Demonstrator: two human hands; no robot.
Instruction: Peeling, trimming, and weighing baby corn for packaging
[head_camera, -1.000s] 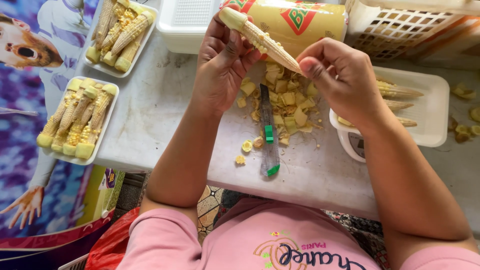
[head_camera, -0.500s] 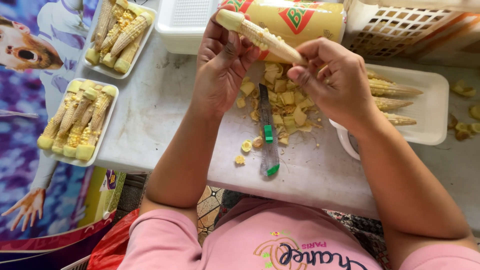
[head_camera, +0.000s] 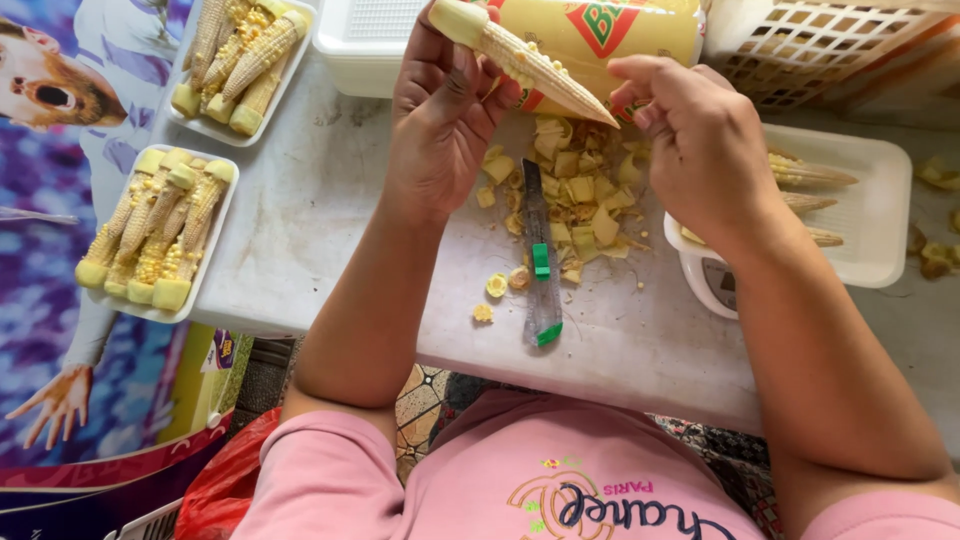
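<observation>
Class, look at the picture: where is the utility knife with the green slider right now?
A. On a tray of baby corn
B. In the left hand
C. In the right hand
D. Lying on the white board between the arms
D: the utility knife lies flat on the white board, untouched, while the left hand and right hand hold a baby corn.

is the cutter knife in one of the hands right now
No, the cutter knife lies on the white board between the arms, while the left hand holds a baby corn.
</observation>
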